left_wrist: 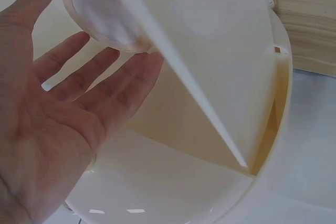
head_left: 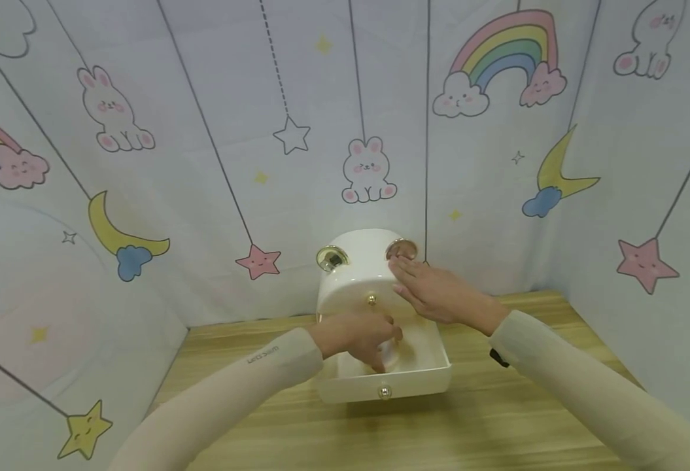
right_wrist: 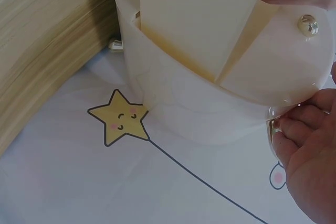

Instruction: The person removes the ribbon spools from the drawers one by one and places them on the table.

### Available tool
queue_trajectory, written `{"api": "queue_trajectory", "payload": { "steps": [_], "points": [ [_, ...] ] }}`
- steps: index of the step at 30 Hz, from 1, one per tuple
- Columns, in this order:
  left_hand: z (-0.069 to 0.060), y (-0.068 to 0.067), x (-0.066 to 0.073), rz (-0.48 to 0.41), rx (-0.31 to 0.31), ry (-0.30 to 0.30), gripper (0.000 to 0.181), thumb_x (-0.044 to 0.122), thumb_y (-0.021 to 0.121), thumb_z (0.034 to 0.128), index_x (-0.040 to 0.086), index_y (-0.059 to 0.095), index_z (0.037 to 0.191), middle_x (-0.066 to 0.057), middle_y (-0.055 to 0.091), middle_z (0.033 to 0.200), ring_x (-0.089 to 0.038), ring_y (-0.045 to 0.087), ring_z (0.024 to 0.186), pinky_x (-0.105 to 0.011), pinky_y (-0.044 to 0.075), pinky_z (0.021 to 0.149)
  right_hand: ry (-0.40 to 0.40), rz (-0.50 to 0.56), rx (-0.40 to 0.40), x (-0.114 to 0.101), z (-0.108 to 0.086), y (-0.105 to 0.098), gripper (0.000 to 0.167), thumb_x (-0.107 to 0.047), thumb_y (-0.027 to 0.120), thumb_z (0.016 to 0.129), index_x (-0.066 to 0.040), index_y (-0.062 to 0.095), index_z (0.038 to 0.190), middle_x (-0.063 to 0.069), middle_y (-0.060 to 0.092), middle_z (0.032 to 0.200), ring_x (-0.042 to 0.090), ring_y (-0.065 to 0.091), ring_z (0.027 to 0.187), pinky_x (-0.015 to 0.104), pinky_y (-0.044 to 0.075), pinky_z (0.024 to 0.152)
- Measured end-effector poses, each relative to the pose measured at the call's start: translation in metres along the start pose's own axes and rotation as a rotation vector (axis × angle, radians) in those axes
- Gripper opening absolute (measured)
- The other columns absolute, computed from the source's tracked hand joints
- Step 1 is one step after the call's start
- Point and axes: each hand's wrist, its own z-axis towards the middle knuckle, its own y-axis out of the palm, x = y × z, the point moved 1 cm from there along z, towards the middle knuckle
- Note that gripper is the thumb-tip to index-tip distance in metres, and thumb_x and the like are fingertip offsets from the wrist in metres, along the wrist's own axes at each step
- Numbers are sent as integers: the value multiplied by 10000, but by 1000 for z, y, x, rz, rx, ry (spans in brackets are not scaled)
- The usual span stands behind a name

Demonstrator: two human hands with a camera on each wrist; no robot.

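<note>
Round item (left_wrist: pixel 105 14): sits inside the drawer (head_left: pixel 350 391), which is pulled out of the front of the box (head_left: pixel 363 252). Pale rim, whitish middle; can't tell if it lies on the drawer floor or is lifted off it

Left hand (head_left: pixel 363 337): reaches into the drawer in front of the box, thumb and fingers spread apart about the item, not clamped. Fingertips reach its edge in the wrist view, actual contact unclear

Right hand (head_left: pixel 439 294): fingers nearly straight, laid against the right side of the box by one of its gold cups (head_left: pixel 401 247). Gripping nothing, looks like a brace

Hands are well apart from each other

Doing it well, my read: take or let go of the item by its rim, evenly, thumb opposite fingers. Mind the knuckles on the drawer walls; move straight up or down so nothing catches on the front one. Drawer seems to overhang the table (head_left: pixel 274 435) in front of the box, so don't lean on it: box could tip forward or drawer could slide. Steady right-hand pressure helps, ideally on the white shell rather than the cup
</note>
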Motion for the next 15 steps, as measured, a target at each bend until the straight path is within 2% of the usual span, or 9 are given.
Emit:
{"api": "queue_trajectory", "payload": {
  "steps": [7, 15],
  "points": [
    [5, 5, -1, 6, 4, 33, 646, 447, 865, 821, 172, 659, 1368, -17, 717, 1233, -126, 667, 1059, -245, 555, 938, 8, 11, -8, 0, 0, 0, 594, -307, 388, 1135, 64, 334, 1595, 236, 334, 1681, 395, 339, 1576, 543, 335, 1275],
    [7, 4, 1, 13, -26, 17, 649, 435, 877, 815, 205, 659, 1381, -5, 707, 1286, -125, 669, 1142, -240, 553, 980, 7, 8, -6, -1, 0, 0, 590, -303, 394, 1135, 65, 341, 1593, 233, 344, 1678, 392, 344, 1574, 540, 341, 1272]
  ]
}}
